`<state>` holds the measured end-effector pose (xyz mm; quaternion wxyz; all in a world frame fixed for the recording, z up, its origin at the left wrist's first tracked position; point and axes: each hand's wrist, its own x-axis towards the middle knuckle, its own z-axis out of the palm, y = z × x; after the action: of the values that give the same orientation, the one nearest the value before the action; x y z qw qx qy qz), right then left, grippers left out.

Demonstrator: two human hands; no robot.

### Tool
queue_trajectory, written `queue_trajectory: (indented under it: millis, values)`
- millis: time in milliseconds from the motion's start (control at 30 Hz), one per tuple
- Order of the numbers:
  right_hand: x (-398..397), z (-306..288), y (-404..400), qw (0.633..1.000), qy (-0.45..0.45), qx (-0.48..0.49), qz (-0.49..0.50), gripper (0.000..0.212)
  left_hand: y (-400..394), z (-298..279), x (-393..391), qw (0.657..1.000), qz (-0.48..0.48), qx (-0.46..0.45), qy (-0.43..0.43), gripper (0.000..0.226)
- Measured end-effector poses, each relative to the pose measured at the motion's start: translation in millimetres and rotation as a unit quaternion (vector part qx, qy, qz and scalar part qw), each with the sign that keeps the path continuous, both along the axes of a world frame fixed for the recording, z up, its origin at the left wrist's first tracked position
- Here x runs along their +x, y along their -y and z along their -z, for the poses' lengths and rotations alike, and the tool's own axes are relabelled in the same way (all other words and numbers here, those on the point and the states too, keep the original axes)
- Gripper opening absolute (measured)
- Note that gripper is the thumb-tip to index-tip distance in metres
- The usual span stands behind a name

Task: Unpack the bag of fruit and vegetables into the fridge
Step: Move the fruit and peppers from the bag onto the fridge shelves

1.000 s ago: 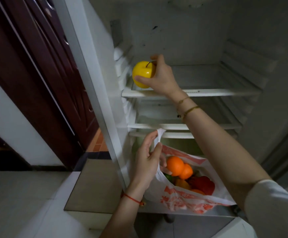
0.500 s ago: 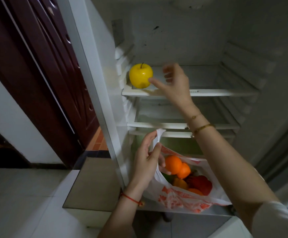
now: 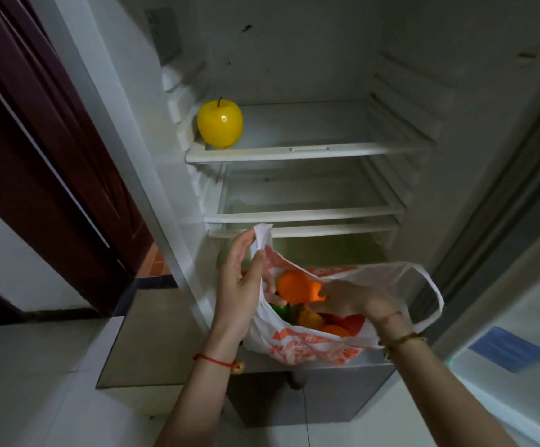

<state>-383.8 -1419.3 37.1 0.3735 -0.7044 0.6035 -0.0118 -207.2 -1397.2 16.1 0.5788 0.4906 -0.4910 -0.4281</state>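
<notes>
The fridge stands open with a yellow apple (image 3: 219, 124) alone at the left end of its top shelf (image 3: 310, 152). A white plastic bag (image 3: 310, 350) with orange print hangs in front of the lower fridge. My left hand (image 3: 241, 288) pinches the bag's left handle and holds the mouth open. Inside the bag's mouth, my right hand (image 3: 355, 301) has its fingers around an orange (image 3: 293, 285). Beneath it lie a green vegetable (image 3: 280, 311), another orange fruit (image 3: 334, 330) and something red (image 3: 354, 322). The bag's right handle (image 3: 430, 295) hangs loose.
Two more glass shelves (image 3: 304, 214) lie below the top one, with a crisper space behind the bag. A dark red wooden door (image 3: 36, 150) is at the left. The fridge door (image 3: 520, 285) stands open at the right. White tiled floor (image 3: 20, 382) lies below.
My right hand let go of the yellow apple on the top shelf, drew back and came down into the bag onto an orange. My left hand kept holding the bag handle.
</notes>
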Motion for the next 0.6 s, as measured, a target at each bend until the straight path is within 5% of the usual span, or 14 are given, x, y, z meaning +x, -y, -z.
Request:
queue_trajectory:
  millis: [67, 200, 333, 500, 600]
  values:
    - [-1.1, 57.2, 20.7, 0.999, -0.039, 0.025, 0.017, 0.021, 0.1, 0.5, 0.4, 1.000, -0.006, -0.003, 0.001, 0.037]
    - [16.4, 112.4, 47.4, 0.994, 0.008, -0.056, 0.089, 0.041, 2.2, 6.5, 5.6, 1.000, 0.005, 0.009, 0.001, 0.041]
    - [29.6, 140.0, 76.8, 0.991, -0.014, -0.077, 0.111, 0.079, 7.2, 16.4, 14.1, 1.000, -0.006, 0.002, 0.018, 0.039]
    - [29.6, 144.8, 82.4, 0.992, -0.011, -0.099, 0.082, 0.063, 5.9, 16.4, 14.8, 1.000, 0.006, 0.003, 0.018, 0.039]
    - [15.2, 133.2, 80.8, 0.993, 0.052, -0.106, 0.026, 0.078, 7.8, 15.2, 14.6, 0.999, -0.007, -0.005, 0.034, 0.039]
